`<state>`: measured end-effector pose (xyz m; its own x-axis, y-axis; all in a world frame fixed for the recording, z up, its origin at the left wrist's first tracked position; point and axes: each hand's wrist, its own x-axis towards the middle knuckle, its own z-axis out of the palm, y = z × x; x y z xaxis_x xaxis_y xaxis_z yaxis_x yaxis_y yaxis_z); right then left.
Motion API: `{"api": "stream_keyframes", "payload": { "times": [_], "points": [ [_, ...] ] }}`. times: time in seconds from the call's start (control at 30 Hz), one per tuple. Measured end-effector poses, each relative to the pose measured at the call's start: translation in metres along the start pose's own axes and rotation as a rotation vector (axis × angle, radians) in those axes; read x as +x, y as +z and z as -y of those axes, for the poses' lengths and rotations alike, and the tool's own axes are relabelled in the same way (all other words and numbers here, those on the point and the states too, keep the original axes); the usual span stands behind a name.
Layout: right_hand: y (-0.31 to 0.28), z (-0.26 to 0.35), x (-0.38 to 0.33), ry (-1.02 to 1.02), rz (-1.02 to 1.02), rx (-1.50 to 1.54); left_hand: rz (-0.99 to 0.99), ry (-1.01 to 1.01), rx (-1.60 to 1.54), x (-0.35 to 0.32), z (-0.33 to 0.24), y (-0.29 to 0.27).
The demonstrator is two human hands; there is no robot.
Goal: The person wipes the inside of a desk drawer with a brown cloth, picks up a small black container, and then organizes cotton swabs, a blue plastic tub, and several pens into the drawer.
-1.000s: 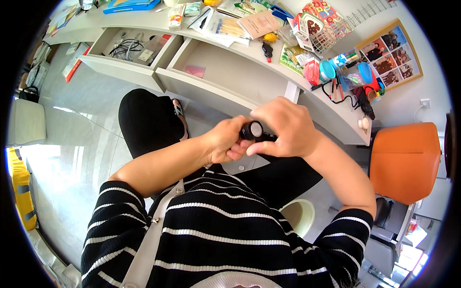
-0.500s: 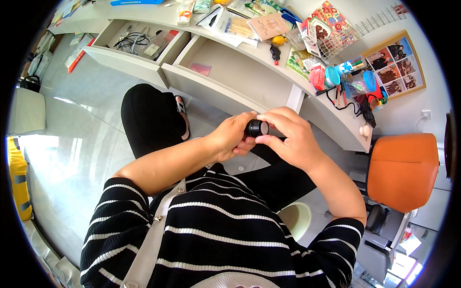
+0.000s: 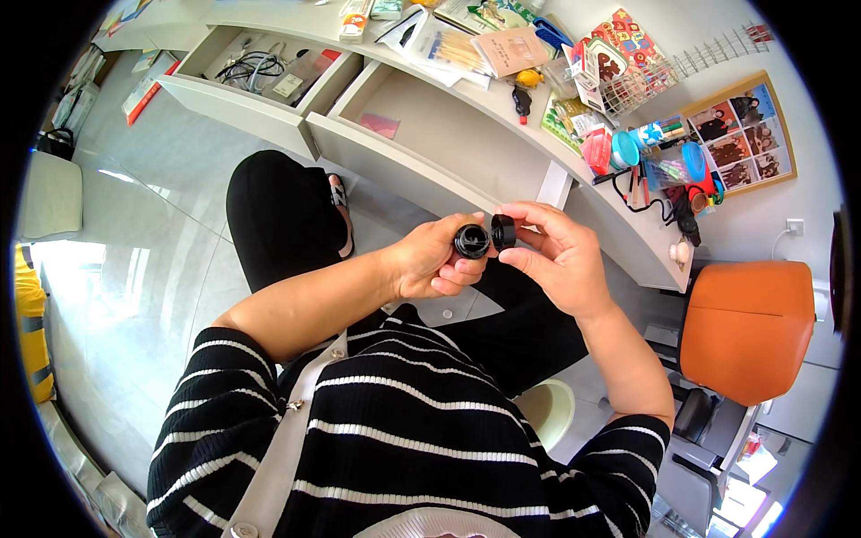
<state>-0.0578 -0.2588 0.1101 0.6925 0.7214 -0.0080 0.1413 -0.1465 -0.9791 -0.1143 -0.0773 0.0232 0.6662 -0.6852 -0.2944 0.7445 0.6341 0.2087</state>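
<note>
In front of my lap, my left hand (image 3: 441,257) is wrapped round a small black bottle (image 3: 471,242), whose round open mouth faces up at me. Just to its right, my right hand (image 3: 554,253) pinches a black screw cap (image 3: 504,231) between thumb and fingers. The cap is tipped on its side, its hollow toward the bottle, and sits apart from or barely beside the rim. Most of the bottle's body is hidden by my left fingers.
Ahead are a pulled-out drawer (image 3: 448,134) with a pink card and another drawer (image 3: 193,72) with cables. Stationery, packets and a wire basket (image 3: 637,90) crowd the desk. An orange chair (image 3: 749,332) stands at right, a pale bin (image 3: 549,414) by my leg.
The black cap has come off the bottle and moved right in my right hand. The bottle's mouth now shows, held in my left hand.
</note>
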Motion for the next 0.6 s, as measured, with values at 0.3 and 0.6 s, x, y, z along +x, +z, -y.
{"api": "stream_keyframes", "payload": {
  "times": [0.3, 0.6],
  "points": [
    [-0.0019, -0.0001, -0.0054, 0.065, 0.004, 0.140, 0.154, 0.063, -0.019, -0.0004, 0.0026, -0.0016],
    [-0.0006, 0.0019, -0.0086, -0.071, 0.009, -0.092, 0.252, 0.073, 0.009, 0.0023, 0.0051, -0.0070]
  ]
}}
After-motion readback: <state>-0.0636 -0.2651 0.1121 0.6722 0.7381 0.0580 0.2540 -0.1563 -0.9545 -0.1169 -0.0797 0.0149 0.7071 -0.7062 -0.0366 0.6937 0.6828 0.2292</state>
